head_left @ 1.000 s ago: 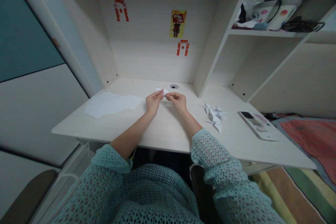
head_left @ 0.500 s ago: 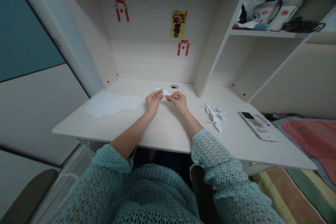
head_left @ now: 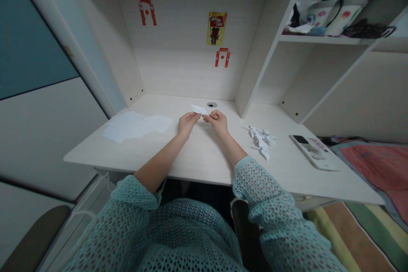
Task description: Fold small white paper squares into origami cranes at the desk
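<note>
Between my two hands, above the back middle of the desk, is a small piece of folded white paper [head_left: 199, 109] with a pointed end toward the left. My left hand [head_left: 188, 123] pinches its near edge from the left. From the right, my right hand [head_left: 217, 122] pinches the same paper between thumb and fingers, close to the left fingertips. Flat sheets of white paper [head_left: 137, 125] lie spread to the left of my hands. On the right rests a small heap of folded white paper figures [head_left: 261, 139], apart from my hands.
A phone [head_left: 314, 152] lies on the right of the white desk [head_left: 204, 161]. A cable hole [head_left: 211, 105] sits just behind my hands. An upright shelf panel [head_left: 264, 55] stands at the back right. Cups with scissors [head_left: 346, 15] occupy the upper right shelf.
My left hand has shifted slightly right and lower, its fingers now at the paper's near edge. More of the folded paper shows, its point turned left. My right hand stays nearly in place.
</note>
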The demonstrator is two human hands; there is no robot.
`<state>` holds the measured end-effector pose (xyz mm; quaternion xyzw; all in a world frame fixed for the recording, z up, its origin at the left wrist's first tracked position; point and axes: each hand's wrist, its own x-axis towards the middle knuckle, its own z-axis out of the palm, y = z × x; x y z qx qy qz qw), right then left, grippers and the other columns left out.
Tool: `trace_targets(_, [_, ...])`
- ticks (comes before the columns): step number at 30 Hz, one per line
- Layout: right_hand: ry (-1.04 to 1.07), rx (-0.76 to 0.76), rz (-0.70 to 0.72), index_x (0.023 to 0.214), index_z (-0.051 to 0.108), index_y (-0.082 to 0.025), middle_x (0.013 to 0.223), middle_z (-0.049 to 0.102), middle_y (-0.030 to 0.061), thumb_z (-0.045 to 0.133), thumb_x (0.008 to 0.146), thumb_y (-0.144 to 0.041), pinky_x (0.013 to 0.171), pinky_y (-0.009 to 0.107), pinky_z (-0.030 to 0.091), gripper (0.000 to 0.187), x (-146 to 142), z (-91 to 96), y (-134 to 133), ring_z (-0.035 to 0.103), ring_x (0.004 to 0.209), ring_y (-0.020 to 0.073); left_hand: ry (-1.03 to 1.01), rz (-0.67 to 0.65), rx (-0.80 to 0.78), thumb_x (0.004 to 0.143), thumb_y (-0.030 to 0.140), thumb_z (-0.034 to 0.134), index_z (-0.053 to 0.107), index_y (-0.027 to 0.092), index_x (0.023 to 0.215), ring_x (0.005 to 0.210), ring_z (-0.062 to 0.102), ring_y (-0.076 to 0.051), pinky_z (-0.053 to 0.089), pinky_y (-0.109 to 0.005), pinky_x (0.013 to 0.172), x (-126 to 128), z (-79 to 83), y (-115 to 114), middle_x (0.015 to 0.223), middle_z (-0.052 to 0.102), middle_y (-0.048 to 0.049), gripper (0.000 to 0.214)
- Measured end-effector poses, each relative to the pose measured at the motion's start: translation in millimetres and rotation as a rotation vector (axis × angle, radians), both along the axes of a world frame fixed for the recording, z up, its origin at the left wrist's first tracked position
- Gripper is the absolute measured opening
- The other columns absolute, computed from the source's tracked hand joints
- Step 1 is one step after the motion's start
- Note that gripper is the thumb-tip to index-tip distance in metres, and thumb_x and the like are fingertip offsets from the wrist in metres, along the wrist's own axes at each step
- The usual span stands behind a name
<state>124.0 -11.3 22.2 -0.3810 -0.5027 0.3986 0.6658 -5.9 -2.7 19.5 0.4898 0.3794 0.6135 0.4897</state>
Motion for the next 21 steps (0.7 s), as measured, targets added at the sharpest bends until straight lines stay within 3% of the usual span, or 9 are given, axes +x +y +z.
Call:
trace_targets(4, [-0.013,-0.006,0.007,0.064,0.042,-0.022,0.054,0.056,-0.0052,0.076,0.049,-0.049,0.057,0.025,0.047,0.047,0.2,-1.7,1.0,0.058,0.055,0.0126,0.015,-0.061,-0.011,0.061,0.042,0.071,0.065,0.014,0.075,0.082,0.064,-0.018,0.047,-0.033,0.082,-0.9,-0.8,1.0,0.081,0.068,-0.0079,0.032])
trace_targets(9, [-0.017,-0.013,0.025,0.065,0.042,-0.022,0.056,0.056,-0.0047,0.076,0.049,-0.050,0.058,0.026,0.047,0.047,-1.0,-2.3,1.7,0.059,0.057,0.0130,-0.013,-0.031,-0.013,0.062,0.039,0.072,0.066,0.013,0.075,0.078,0.064,-0.017,0.047,-0.034,0.083,-0.1,-0.4,-0.9,0.078,0.069,-0.0075,0.029])
trace_targets(15, [-0.045,0.006,0.003,0.068,0.046,-0.022,0.052,0.054,-0.0057,0.075,0.051,-0.049,0.059,0.027,0.046,0.043,1.2,0.5,1.2,0.057,0.054,0.0126,0.063,0.003,0.100,0.069,0.043,0.065,0.064,0.014,0.072,0.074,0.064,-0.017,0.049,-0.033,0.079,0.3,0.1,-1.4,0.075,0.068,-0.0076,0.029])
trace_targets(21, [-0.068,0.022,0.072,0.085,0.053,-0.021,0.063,0.061,-0.0037,0.076,0.053,-0.045,0.063,0.026,0.046,0.046,-1.5,-1.6,0.1,0.057,0.058,0.0116,0.213,0.062,0.211,0.071,0.044,0.062,0.059,0.018,0.068,0.076,0.063,-0.016,0.047,-0.026,0.071,-3.4,4.1,-5.9,0.072,0.065,-0.0020,0.026])
